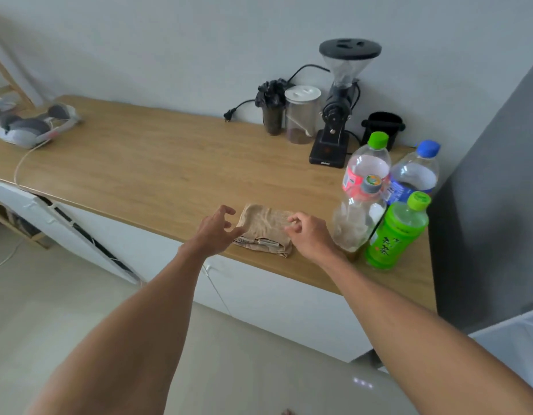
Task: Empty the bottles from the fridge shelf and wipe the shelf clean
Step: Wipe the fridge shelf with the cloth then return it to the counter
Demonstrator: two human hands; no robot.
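Beige folded cloth (263, 230) lies at the counter (157, 175) edge, my left hand (212, 232) and right hand (308, 235) loose-fingered over its ends to lift it, four bottles (392, 232) parked aside, clear of the shelf I judge comes next.

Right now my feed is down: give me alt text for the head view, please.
Both hands reach over a folded beige cloth at the front edge of a wooden counter, left hand and right hand open at either end of it. Four bottles stand grouped at its right; a coffee grinder stands by the wall.
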